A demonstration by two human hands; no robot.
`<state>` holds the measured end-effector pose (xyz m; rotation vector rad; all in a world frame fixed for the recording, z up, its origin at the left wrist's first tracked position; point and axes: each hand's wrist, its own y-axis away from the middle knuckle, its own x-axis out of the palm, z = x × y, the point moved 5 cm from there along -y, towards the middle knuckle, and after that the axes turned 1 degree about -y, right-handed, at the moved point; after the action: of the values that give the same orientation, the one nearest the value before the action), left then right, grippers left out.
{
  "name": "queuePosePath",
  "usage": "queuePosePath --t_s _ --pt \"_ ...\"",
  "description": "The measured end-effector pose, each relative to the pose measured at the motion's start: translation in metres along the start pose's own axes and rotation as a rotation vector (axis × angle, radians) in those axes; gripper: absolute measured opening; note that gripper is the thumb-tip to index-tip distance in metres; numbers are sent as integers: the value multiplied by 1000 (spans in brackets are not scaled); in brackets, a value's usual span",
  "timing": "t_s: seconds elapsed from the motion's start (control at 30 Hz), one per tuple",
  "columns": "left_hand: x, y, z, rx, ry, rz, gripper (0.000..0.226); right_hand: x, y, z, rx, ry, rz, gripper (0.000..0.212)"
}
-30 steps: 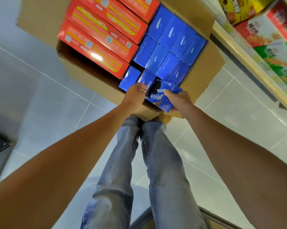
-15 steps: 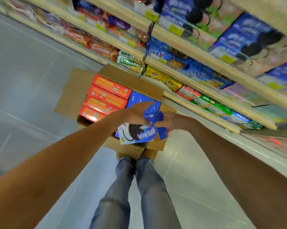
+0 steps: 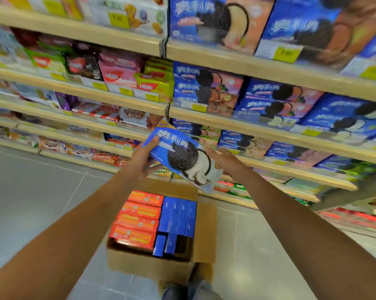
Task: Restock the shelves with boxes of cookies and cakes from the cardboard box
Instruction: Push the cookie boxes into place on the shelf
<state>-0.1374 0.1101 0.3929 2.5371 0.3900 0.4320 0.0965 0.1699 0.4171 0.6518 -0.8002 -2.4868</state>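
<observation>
The left hand [image 3: 144, 158] curls its fingers round 1 blue box [image 3: 178, 155], held up before the shelves [image 3: 258, 129]. The right hand [image 3: 224, 161] fingers look straight, touching its 3 o'clock edge. The carton [image 3: 152, 266] at 6 o'clock looks nearly full: lots left.

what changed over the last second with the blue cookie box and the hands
The blue cookie box rose from among the packed blue boxes in the cardboard box to in front of the shelves, its face now showing. The left hand grips its upper left corner; the right hand lies against its right edge. Both hands stayed on it; the red boxes stayed packed.
</observation>
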Motion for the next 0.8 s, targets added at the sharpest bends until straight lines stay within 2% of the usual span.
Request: queuePosePath --t_s 0.07,0.17,0.2,0.27,0.3,0.4,0.5,0.57,0.6,0.63,0.7,0.73,0.8 --pt "6 10 -32 49 40 -2 38 -17 14 24 -56 -136 -67 81" --pt "22 34 -79 127 141 -17 33 -41 43 63 -152 -251 -26 95" --pt "30 41 -93 148 179 -11 31 -47 51 76 -177 -266 -6 92" --pt "47 54 -124 194 232 23 30 -61 65 105 -214 -281 -5 71" --pt "55 63 -141 223 236 45 29 -70 70 120 -232 -286 -36 71" --pt "74 83 -197 337 140 71 28 -106 81 169 -371 -259 -145 99" --pt "86 102 -257 488 -119 -34 25 -163 60 221 -561 -276 -215 124" --pt "102 116 -300 622 -229 -98 32 -196 84 266 -677 -361 -315 140" --pt "111 120 -318 688 -278 -115 33 -201 113 285 -730 -383 -383 137" --pt "122 128 -336 757 -314 -124 33 -202 150 304 -772 -383 -443 122" --pt "142 138 -367 869 -330 -176 35 -207 194 333 -793 -411 -519 76" --pt "152 142 -382 921 -344 -222 38 -225 194 347 -812 -415 -575 62" --pt "170 149 -407 992 -402 -285 39 -247 202 371 -866 -392 -658 46"
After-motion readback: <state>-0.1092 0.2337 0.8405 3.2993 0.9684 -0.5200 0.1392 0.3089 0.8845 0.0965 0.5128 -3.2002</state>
